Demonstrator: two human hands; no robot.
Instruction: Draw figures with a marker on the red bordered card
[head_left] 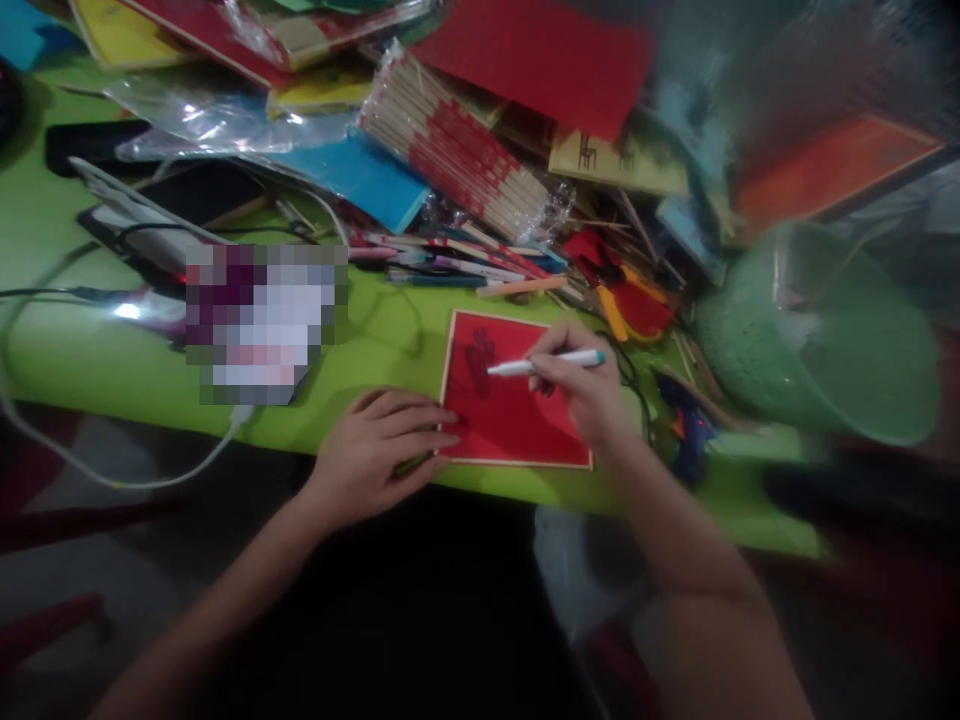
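A red sheet [517, 430] with a pale border lies at the front of the green table, with dark marks near its upper left. My right hand [581, 385] is closed around a white marker [517, 367] with a teal end, its tip at those marks. It cannot be told whether the tip touches the surface. My left hand [382, 445] lies flat, fingers stretched out, its fingertips on the sheet's lower left edge.
A phone-like screen [262, 330], blurred out, stands at the left with a white cable [187, 470]. Behind the sheet are pens [480, 268], red-handled scissors [634, 300] and wrapped sticks [457, 140]. A green basin [832, 350] and a glue gun [686, 430] are at the right.
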